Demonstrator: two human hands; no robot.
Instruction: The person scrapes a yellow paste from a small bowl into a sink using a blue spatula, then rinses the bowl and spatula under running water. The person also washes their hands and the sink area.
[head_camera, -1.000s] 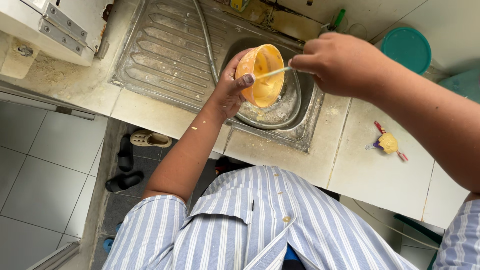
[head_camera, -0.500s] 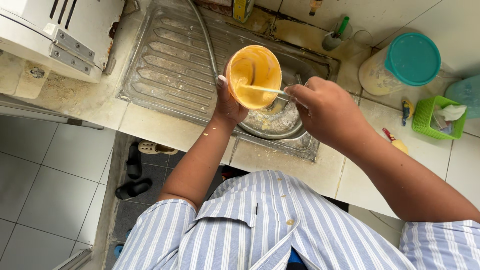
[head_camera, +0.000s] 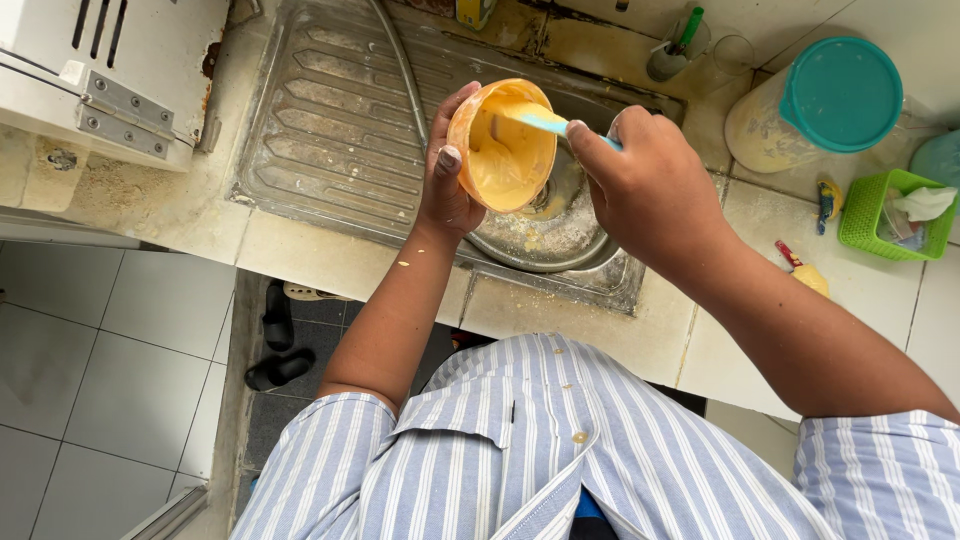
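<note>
With our left hand (head_camera: 447, 190) wrapped around the orange bowl (head_camera: 502, 145) above the sink (head_camera: 560, 235), our right hand (head_camera: 650, 190) at three o'clock grips the pale-blue spatula (head_camera: 535, 120), scraping yellow batter, much of which coats the bowl inside.

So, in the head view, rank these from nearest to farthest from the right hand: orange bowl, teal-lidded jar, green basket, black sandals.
From the right hand:
1. Orange bowl, just left, over the sink.
2. Teal-lidded jar, upper right on the counter.
3. Green basket, far right.
4. Black sandals, on the floor, lower left.
</note>
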